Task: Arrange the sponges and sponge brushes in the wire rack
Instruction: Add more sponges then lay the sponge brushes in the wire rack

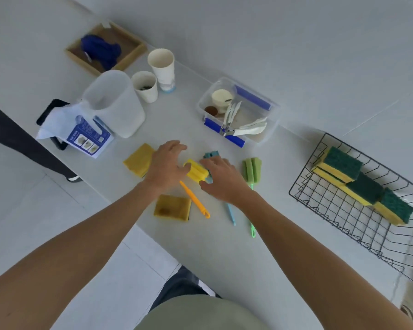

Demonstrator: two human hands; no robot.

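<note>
Both forearms reach up from the lower frame. Left hand point(166, 166) and right hand point(221, 178) hover mid-frame, grip wide, beside the yellow sponge brush point(196, 172) on the counter point(224, 246). Wire rack point(343, 210), right, holds three sponges point(365, 186).

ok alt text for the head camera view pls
Both hands, left and right, reach for a yellow sponge brush on a white counter; green-topped sponges sit in a wire rack to the right.
</note>
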